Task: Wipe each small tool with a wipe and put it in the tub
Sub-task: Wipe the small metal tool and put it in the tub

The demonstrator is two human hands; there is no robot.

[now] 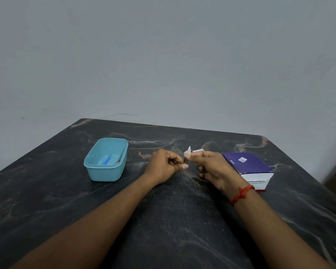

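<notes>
My left hand (164, 166) grips a small dark tool (185, 161) over the middle of the table; most of the tool is hidden by my fingers. My right hand (211, 167) pinches a small white wipe (187, 151) against the tool's end. A light blue tub (93, 167) stands to the left of my hands. Inside it lie a blue-handled tool (106, 161) and a thin metal tool (118, 159).
A purple and white box (247, 164) sits on the dark marbled table (47, 200) just right of my right hand. A white packet (197, 150) lies behind my hands. A plain grey wall rises behind the table's far edge.
</notes>
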